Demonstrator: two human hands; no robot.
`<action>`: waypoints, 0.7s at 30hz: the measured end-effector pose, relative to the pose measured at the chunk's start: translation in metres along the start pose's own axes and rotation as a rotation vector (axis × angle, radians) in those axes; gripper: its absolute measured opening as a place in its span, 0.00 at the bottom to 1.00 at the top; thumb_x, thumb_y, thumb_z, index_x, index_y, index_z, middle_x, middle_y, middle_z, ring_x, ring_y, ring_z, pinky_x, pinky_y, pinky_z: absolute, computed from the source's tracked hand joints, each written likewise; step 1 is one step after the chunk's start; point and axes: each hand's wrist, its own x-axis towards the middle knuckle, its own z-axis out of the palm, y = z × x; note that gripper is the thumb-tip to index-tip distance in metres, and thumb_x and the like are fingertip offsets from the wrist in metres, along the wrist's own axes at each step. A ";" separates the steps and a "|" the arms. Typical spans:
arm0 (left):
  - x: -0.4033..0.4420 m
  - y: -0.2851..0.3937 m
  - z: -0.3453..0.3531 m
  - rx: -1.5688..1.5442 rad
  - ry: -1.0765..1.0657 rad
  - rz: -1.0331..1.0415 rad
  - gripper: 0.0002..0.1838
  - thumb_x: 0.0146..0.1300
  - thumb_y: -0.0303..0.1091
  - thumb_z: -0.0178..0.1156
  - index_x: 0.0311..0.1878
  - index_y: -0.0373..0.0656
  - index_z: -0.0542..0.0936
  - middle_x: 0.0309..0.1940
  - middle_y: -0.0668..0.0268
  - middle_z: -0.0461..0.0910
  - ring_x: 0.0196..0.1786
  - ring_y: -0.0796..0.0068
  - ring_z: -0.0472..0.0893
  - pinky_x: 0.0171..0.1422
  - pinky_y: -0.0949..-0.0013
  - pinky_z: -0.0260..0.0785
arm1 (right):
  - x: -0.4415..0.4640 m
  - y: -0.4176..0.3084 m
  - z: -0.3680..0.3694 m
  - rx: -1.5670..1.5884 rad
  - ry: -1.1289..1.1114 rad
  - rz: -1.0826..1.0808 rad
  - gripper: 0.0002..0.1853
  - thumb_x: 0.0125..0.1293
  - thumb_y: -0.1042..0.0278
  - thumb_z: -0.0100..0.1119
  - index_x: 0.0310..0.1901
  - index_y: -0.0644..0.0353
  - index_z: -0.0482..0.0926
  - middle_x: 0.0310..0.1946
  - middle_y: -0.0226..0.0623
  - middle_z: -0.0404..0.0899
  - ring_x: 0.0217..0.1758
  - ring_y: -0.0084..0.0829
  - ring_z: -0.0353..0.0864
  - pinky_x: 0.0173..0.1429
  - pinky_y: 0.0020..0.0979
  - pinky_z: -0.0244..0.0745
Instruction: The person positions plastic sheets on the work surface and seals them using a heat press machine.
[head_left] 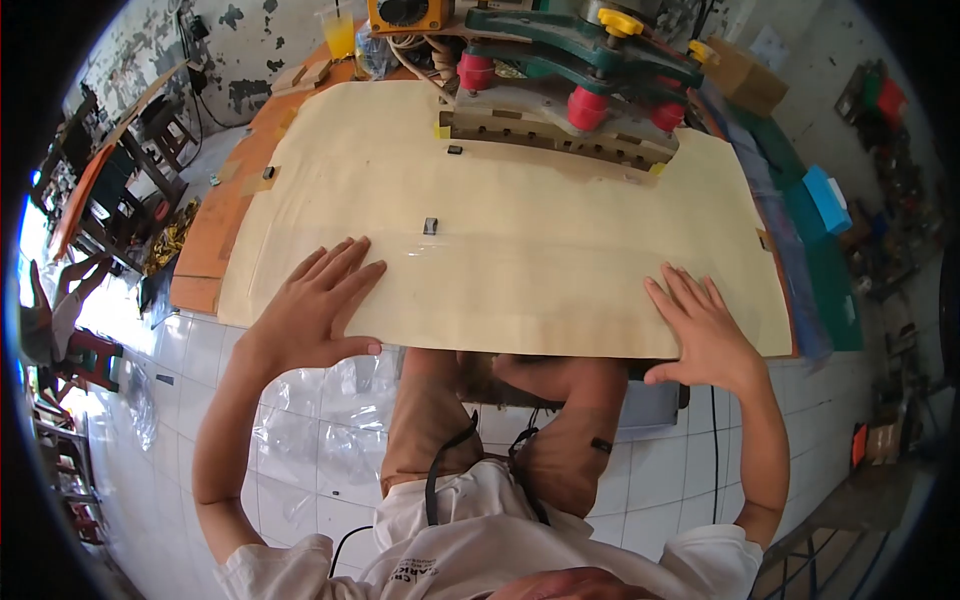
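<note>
My left hand [318, 308] lies flat on the front left of a cream-coloured sheet [540, 250] that covers the table, fingers spread and thumb at the front edge. My right hand [703, 328] rests at the front right of the same sheet, fingers apart and thumb just over the edge. Neither hand holds anything. Between them runs a faintly shiny band; I cannot tell whether it is transparent film. A small dark block [430, 226] sits beyond my left fingertips, and another small black piece [455, 150] lies nearer the machine.
At the back stands a machine with green arms [580, 45], red knobs [587, 108] and a grey metal block [560, 138] over the sheet. An orange drink [340, 38] stands back left. A blue box [827, 200] is at the right. Plastic bags [330, 440] lie on the tiled floor.
</note>
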 end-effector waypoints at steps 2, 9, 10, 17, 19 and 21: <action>-0.005 0.005 0.002 -0.009 0.058 0.018 0.44 0.51 0.60 0.66 0.67 0.46 0.68 0.70 0.50 0.62 0.72 0.49 0.61 0.76 0.49 0.51 | -0.005 0.000 0.002 -0.032 -0.024 0.014 0.54 0.46 0.46 0.73 0.73 0.53 0.56 0.75 0.48 0.50 0.77 0.49 0.50 0.77 0.51 0.46; -0.023 0.023 0.012 0.084 0.251 0.027 0.23 0.52 0.31 0.68 0.54 0.46 0.79 0.58 0.62 0.77 0.63 0.60 0.75 0.66 0.55 0.67 | -0.029 0.001 0.022 0.090 0.135 0.035 0.38 0.56 0.65 0.67 0.69 0.53 0.64 0.72 0.42 0.59 0.74 0.45 0.58 0.74 0.49 0.56; -0.025 0.024 0.013 0.083 0.249 0.027 0.23 0.52 0.31 0.68 0.54 0.46 0.79 0.58 0.62 0.77 0.63 0.60 0.75 0.66 0.55 0.67 | -0.032 0.002 0.024 0.111 0.187 0.033 0.34 0.57 0.69 0.66 0.67 0.54 0.68 0.69 0.41 0.63 0.72 0.44 0.62 0.73 0.47 0.59; -0.031 0.022 0.007 0.019 0.385 0.077 0.08 0.51 0.25 0.67 0.37 0.43 0.83 0.39 0.65 0.85 0.46 0.64 0.84 0.50 0.61 0.76 | -0.042 0.011 0.022 0.292 0.313 0.008 0.20 0.58 0.75 0.63 0.55 0.60 0.79 0.58 0.41 0.77 0.63 0.42 0.74 0.70 0.41 0.66; -0.033 0.020 0.003 0.004 0.388 0.070 0.06 0.51 0.25 0.67 0.34 0.42 0.83 0.35 0.66 0.85 0.43 0.65 0.85 0.47 0.63 0.77 | -0.042 0.015 0.022 0.339 0.333 0.009 0.18 0.58 0.76 0.63 0.52 0.61 0.81 0.55 0.41 0.79 0.61 0.42 0.76 0.70 0.41 0.67; -0.035 0.018 0.000 0.024 0.403 0.035 0.05 0.51 0.24 0.67 0.32 0.42 0.83 0.32 0.66 0.85 0.39 0.65 0.85 0.44 0.64 0.76 | -0.042 0.020 0.024 0.386 0.353 0.009 0.16 0.58 0.76 0.63 0.49 0.62 0.82 0.52 0.42 0.81 0.60 0.42 0.77 0.69 0.41 0.67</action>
